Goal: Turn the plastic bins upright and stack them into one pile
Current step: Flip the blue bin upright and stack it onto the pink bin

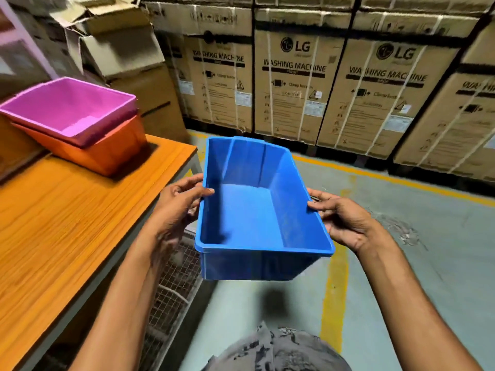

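We've got the blue bin (257, 210) upright in the air beside the wooden table (67, 223), our left hand (176, 207) and right hand (340, 220) each pinching a long rim, while the pink bin (72, 108) sits nested in the orange bin (107, 148) on that table.

Blue bin (257, 210) upright, held in mid-air beside the bench (67, 223); pink bin (72, 108) nested in orange bin (107, 148) there.
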### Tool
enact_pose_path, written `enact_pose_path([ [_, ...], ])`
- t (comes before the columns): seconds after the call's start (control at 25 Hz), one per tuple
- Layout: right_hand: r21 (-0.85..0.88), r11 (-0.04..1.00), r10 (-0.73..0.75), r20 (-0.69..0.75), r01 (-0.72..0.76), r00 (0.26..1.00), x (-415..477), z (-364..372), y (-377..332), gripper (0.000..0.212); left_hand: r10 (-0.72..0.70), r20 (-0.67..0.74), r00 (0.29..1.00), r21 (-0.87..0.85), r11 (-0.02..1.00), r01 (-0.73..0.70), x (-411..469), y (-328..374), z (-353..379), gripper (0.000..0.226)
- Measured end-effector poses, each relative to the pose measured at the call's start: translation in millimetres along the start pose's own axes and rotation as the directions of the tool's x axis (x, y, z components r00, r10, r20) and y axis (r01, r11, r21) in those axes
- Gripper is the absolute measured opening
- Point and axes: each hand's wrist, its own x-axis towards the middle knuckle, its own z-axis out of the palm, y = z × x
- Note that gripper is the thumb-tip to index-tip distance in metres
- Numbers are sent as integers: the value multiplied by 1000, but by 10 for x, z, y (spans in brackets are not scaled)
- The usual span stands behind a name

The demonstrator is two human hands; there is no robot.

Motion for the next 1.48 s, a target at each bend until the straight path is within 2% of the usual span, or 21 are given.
enact_pose_path([
  [0.08, -65, 998, 32, 87, -27, 996, 303, 71, -425, 44, -35, -99, 994, -44, 999, 31, 232, 156, 63, 52],
  [0.16, -131, 991, 52, 155, -32, 987, 538, 219, -786, 46, -50, -165, 985, -76, 996, 38, 406, 306, 70, 50],
  [0.24, -148, 989, 40, 184, -12, 982, 722, 395, -1103, 47, -45, -153, 987, -85, 996, 32, 537, 465, 48, 55],
  [0.48, -246, 967, 27, 326, 57, 945, 1655, 943, -1729, 45, 110, -230, 967, -63, 990, -128, 889, 978, -149, 40],
  [0.64, -232, 968, 26, 467, 95, 884, 2147, 1509, -2002, 48, 203, -257, 945, -81, 970, -230, 1067, 1393, -497, 39],
  [0.76, -269, 950, 16, 552, 160, 834, 2475, 1963, -2182, 52, 241, -338, 910, -80, 956, -283, 1237, 1726, -736, 40],
  [0.92, -230, 961, -6, 543, 155, 840, 2833, 2553, -2368, 48, 293, -447, 845, -71, 930, -360, 1390, 2096, -1045, 43],
  [1.12, -157, 976, -5, 681, 153, 732, 3084, 3263, -2465, 45, 367, -560, 742, 33, 906, -423, 1603, 2374, -1544, 52],
  [1.28, -267, 951, 113, 766, 154, 633, 3589, 3665, -2537, 51, 443, -675, 590, 199, 880, -432, 1700, 2458, -1717, 43],
  [1.36, -289, 940, 121, 778, 180, 617, 3855, 3888, -2573, 53, 456, -699, 551, 237, 875, -422, 1738, 2563, -1787, 49],
  [1.48, -319, 899, 77, 790, 301, 608, 4201, 4261, -2540, 57, 458, -747, 482, 274, 873, -404, 1788, 2645, -1944, 55],
])
